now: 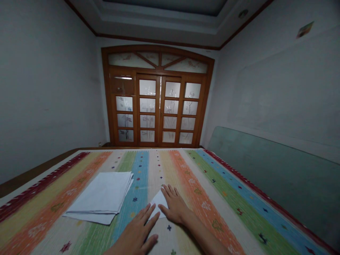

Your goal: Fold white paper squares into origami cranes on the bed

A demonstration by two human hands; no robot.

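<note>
I see left hand (138, 229) and right hand (174, 205), splayed open, touching pointed white paper (158, 200), lower centre. Multicoloured striped cloth (225, 191) lies beneath; brown glazed doors (157, 109), upper centre.

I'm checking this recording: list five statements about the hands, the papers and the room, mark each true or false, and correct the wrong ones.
1. The left hand and right hand are both at the small white paper. True.
2. The stack of larger white sheets lies to the right of both hands. False: it lies to their left.
3. The cloth under the papers is plain white. False: it has coloured stripes with small motifs.
4. Beyond the table stand wooden-framed doors with glass panes. True.
5. The right hand grips a pen. False: it holds no pen; its fingers are spread at the small white paper.
</note>
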